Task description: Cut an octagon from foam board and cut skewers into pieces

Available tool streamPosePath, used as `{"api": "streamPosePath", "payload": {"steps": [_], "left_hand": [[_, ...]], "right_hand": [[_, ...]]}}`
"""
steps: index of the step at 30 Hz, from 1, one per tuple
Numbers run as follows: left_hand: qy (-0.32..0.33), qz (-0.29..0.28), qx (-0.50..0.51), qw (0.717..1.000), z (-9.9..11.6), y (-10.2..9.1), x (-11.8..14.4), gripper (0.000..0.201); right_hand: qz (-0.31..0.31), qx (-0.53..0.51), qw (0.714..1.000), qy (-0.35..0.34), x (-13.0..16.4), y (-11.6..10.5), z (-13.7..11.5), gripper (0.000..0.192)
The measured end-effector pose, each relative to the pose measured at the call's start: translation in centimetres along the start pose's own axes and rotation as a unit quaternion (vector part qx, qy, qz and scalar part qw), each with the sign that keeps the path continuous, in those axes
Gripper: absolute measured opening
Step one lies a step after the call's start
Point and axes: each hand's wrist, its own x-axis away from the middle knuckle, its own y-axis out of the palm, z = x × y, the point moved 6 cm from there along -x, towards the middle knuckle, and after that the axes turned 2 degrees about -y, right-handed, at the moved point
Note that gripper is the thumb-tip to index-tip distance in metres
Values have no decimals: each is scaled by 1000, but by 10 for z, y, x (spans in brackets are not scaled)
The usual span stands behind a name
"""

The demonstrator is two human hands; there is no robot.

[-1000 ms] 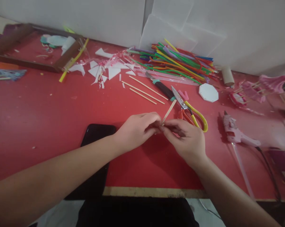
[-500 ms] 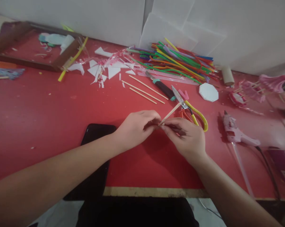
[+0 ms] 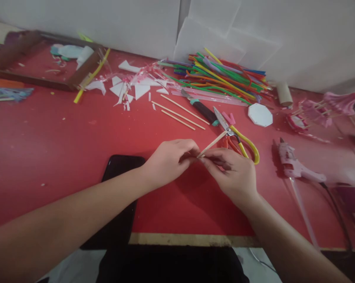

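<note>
Both my hands meet over the red table (image 3: pixel 165 212), fingertips nearly touching. My left hand (image 3: pixel 173 159) pinches the near end of a thin wooden stick (image 3: pixel 213 144). My right hand (image 3: pixel 232 169) is closed at that same end, thumb and fingers pressed together on it. The stick slants up to the right, towards the scissors (image 3: pixel 243 139) with yellow handles. What else the fingertips cover is hidden. Three more wooden sticks (image 3: pixel 180 114) lie flat beyond my hands. A dark-handled cutter (image 3: pixel 203 111) rests beside the scissors.
A black phone (image 3: pixel 118 220) lies under my left forearm. At right are a pink glue gun (image 3: pixel 298 167), a white octagon (image 3: pixel 260 115) and a pink craft piece (image 3: pixel 315 112). Pipe cleaners (image 3: pixel 224 76), paper scraps (image 3: pixel 140 91) and a brown frame (image 3: pixel 32 76) line the back.
Hardly anything differs. The stick between my fingers has tipped very slightly lower to the right; both hands keep their hold at almost the same spot.
</note>
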Motion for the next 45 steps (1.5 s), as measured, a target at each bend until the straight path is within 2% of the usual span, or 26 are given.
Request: {"api": "streamPosePath", "payload": {"steps": [8,14,22,32,45], "left_hand": [[-30,1,33,999,-5,1,-1,9],[-44,2,68,997,-8,6,1,11],[-43,13,22,999,-6,3,2,17],[-57,19,33,998,-7,3,4,20],[-16,10,16,1000,-1,2,3,21]], "right_hand": [[5,49,998,-43,-2,0,-10,7],[1,39,999,-31,-1,1,-6,7],[6,49,998,-46,-2,-1,-11,8],[0,18,1000,-14,-2,0,-4,6],[12,44,998,-42,-3,-1,-12,9]]}}
